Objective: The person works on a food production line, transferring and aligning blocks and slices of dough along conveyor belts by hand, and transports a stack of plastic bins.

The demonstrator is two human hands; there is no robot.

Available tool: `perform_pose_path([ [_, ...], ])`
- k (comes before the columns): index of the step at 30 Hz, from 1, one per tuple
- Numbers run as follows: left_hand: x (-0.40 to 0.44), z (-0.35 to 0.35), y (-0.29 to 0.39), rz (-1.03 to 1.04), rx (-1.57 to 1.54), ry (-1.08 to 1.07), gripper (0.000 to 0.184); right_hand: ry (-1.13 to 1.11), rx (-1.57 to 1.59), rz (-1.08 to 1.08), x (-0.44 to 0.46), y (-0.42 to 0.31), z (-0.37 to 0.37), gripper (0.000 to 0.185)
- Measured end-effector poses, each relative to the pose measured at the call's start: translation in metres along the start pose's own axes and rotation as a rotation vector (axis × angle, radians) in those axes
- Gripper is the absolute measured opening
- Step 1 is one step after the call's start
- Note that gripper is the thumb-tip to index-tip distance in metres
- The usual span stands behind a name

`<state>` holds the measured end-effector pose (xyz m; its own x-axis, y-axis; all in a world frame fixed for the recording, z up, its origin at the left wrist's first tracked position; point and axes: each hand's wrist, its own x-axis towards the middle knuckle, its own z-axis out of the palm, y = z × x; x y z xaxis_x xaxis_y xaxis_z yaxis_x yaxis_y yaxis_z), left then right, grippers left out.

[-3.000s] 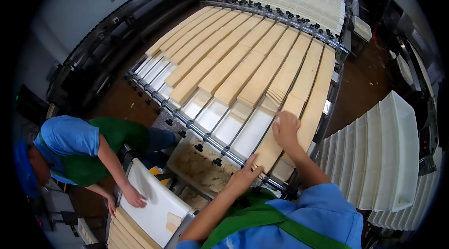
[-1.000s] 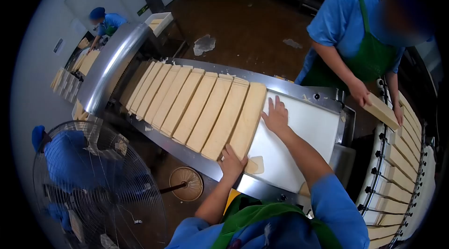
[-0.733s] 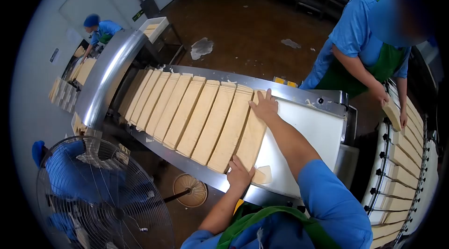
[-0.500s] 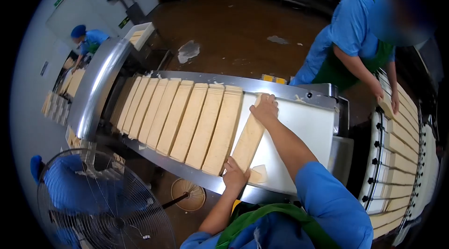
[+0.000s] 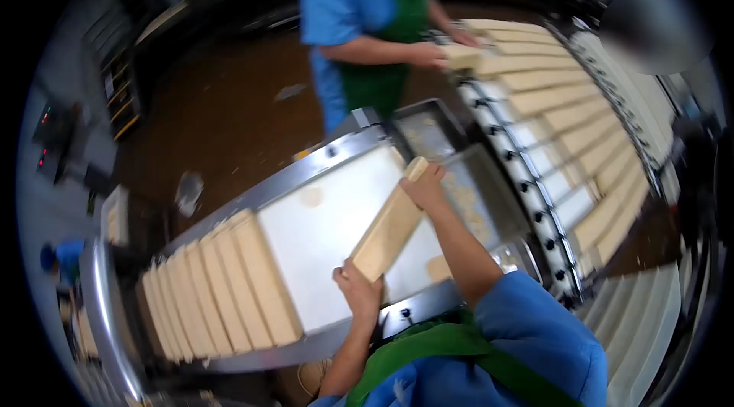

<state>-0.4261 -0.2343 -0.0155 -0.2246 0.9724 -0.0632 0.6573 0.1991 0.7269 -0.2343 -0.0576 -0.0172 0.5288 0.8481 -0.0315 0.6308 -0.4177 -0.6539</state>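
Note:
A long pale dough slab [image 5: 388, 230] is held at both ends, slanting above the right part of the white conveyor belt [image 5: 317, 243]. My left hand [image 5: 359, 290] is closed round its near end. My right hand [image 5: 425, 187] grips the far end, near the belt's right end. A row of similar dough slabs [image 5: 260, 281] lies side by side on the belt to the left. A small flat dough scrap [image 5: 439, 269] shows near my right forearm.
Beyond the belt's right end are metal trays [image 5: 489, 189] with dough scraps. A rack [image 5: 562, 155] with many dough slabs stands on the right. Across from me, a co-worker [image 5: 382, 32] holds a dough piece [image 5: 462, 57] over it. A curved metal hood [image 5: 107, 323] covers the belt's left end.
My view has turned to the right. Both hands have carried the dough slab away from the row towards the belt's right end, and it now looks raised off the belt.

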Motion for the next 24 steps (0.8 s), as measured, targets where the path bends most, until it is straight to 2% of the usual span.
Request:
perform_pose_path([
  [2, -0.005, 0.022, 0.028, 0.114, -0.032, -0.048, 0.075, 0.063, 0.099, 0.092, 0.007, 0.036, -0.064, 0.076],
  [4, -0.013, 0.047, 0.057, 0.271, -0.104, -0.051, 0.077, 0.168, 0.196, 0.022, 0.009, 0.078, -0.124, 0.075],
  [7, -0.032, 0.068, 0.118, 0.457, -0.138, -0.192, 0.076, 0.381, 0.131, 0.143, 0.012, 0.144, -0.205, 0.074],
  [9, -0.047, 0.087, 0.153, 0.539, -0.144, -0.238, 0.077, 0.371, 0.131, 0.274, 0.013, 0.183, -0.259, 0.076],
  [12, -0.066, 0.111, 0.200, 0.686, -0.250, -0.331, 0.075, 0.435, 0.117, 0.355, 0.020, 0.236, -0.315, 0.077],
  [14, -0.075, 0.124, 0.226, 0.758, -0.269, -0.392, 0.074, 0.215, -0.214, 0.534, 0.030, 0.259, -0.349, 0.070],
  [15, -0.079, 0.129, 0.236, 0.815, -0.288, -0.448, 0.072, 0.220, -0.204, 0.540, 0.038, 0.275, -0.359, 0.070],
  [17, -0.083, 0.139, 0.251, 0.868, -0.305, -0.497, 0.071, 0.029, -0.422, 0.493, 0.058, 0.310, -0.370, 0.062],
  [20, -0.096, 0.158, 0.270, 0.891, -0.272, -0.676, 0.071, 0.075, -0.411, 0.437, 0.084, 0.346, -0.379, 0.060],
  [24, -0.102, 0.178, 0.286, 0.904, -0.220, -0.631, 0.070, 0.071, -0.403, 0.449, 0.109, 0.364, -0.388, 0.063],
])
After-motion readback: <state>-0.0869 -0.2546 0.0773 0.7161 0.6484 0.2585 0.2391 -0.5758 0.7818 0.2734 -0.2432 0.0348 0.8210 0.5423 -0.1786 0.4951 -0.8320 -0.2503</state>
